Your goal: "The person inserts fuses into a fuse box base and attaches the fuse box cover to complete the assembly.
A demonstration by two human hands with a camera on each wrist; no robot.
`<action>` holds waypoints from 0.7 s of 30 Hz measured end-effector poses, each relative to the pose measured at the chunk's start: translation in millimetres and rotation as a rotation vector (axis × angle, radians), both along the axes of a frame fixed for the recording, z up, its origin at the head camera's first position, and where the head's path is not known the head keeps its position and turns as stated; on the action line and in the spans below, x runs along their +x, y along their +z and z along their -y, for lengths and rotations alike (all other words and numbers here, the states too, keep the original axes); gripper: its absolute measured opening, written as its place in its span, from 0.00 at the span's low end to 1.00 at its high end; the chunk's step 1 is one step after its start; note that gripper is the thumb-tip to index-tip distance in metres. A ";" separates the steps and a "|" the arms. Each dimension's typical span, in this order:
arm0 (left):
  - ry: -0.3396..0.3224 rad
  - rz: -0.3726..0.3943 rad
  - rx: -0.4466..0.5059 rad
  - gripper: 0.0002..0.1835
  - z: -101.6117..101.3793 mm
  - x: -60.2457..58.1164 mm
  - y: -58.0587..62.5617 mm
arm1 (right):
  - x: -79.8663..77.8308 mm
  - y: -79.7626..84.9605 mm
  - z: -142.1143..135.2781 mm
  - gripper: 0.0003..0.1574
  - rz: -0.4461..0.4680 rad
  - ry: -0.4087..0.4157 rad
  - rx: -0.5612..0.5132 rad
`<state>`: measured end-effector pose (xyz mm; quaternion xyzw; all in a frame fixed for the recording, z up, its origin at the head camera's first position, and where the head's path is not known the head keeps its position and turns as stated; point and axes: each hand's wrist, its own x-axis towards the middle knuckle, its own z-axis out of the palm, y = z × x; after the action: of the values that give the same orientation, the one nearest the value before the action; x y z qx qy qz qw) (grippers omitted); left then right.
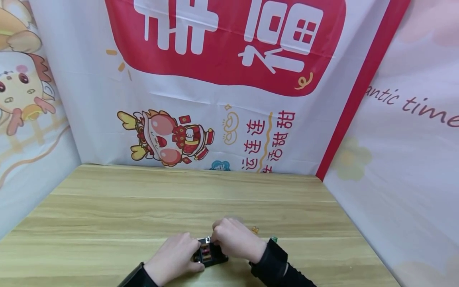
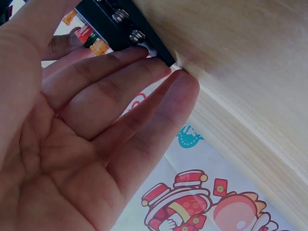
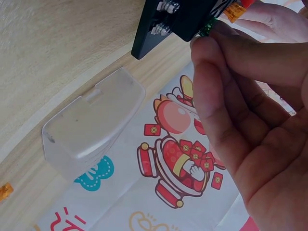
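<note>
A small black fuse block [image 1: 215, 260] lies on the wooden table, with metal screw terminals along its side. Orange, red and green blade fuses sit in its slots; an orange fuse [image 2: 99, 47] and a red one [image 2: 83, 33] show in the left wrist view. My left hand [image 1: 175, 255] grips the block's left end, thumb near, fingers on the far side. My right hand [image 1: 234, 241] is over its right part. In the right wrist view, thumb and fingertips pinch a green fuse [image 3: 207, 27] at the block; whether it is fully seated is hidden.
A clear plastic cover [image 3: 94, 115] lies on the table beyond my right hand. A loose orange fuse [image 1: 255, 230] and a green piece [image 1: 274, 239] lie right of that hand. A printed cloth [image 1: 93, 119] hangs behind the table [image 1: 125, 203].
</note>
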<state>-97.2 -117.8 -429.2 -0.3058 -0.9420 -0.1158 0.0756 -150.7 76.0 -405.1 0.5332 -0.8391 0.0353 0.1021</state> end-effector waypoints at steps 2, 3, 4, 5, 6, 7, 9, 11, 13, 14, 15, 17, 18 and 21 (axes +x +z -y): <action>0.000 -0.001 0.002 0.19 -0.3 -0.2 0.6 | -0.7 -0.1 0.0 0.13 0.004 -0.002 -0.001; 0.000 -0.003 0.003 0.19 -0.5 -0.2 1.0 | -1.0 0.0 0.1 0.13 0.006 -0.004 0.000; 0.000 -0.001 0.002 0.19 -0.6 -0.4 1.3 | -1.4 0.0 0.1 0.13 0.006 -0.006 0.001; 0.002 0.001 0.001 0.19 -0.6 -0.6 1.4 | -1.6 0.0 0.1 0.13 0.008 -0.009 0.003; 0.002 0.000 0.002 0.19 -0.6 -0.6 1.7 | -1.9 0.1 0.1 0.13 0.008 -0.010 0.007; 0.002 -0.003 0.003 0.19 -0.6 -0.5 1.8 | -2.1 0.1 0.2 0.13 0.008 -0.012 0.010; 0.002 -0.005 -0.001 0.19 -0.2 -0.9 1.4 | -2.3 0.0 0.3 0.13 0.008 -0.012 0.014; 0.002 -0.007 -0.002 0.19 0.0 -0.7 1.3 | -2.1 -0.2 0.3 0.13 0.003 -0.011 0.016; 0.002 -0.007 -0.004 0.19 0.4 -0.6 1.2 | -2.0 -0.4 0.5 0.13 0.001 -0.006 0.014; 0.003 -0.006 -0.005 0.19 0.5 -0.6 1.1 | -2.0 -0.6 0.7 0.14 0.003 -0.004 0.012; 0.002 -0.006 -0.005 0.19 0.7 -0.4 1.2 | -2.0 -0.7 0.9 0.14 0.004 -0.001 0.011; 0.002 -0.004 -0.006 0.19 0.7 -0.1 1.1 | -2.4 -0.8 1.1 0.14 0.014 0.002 0.010; 0.002 -0.002 -0.006 0.19 0.8 -0.1 0.9 | -2.7 -0.9 1.3 0.14 0.024 0.004 0.010; 0.000 0.001 -0.006 0.19 0.7 -0.5 0.2 | -4.1 -0.8 1.0 0.13 0.051 0.005 0.012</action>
<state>-97.7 -118.4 -428.9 -0.3057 -0.9424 -0.1131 0.0744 -154.8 75.0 -406.0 0.5347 -0.8403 0.0439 0.0775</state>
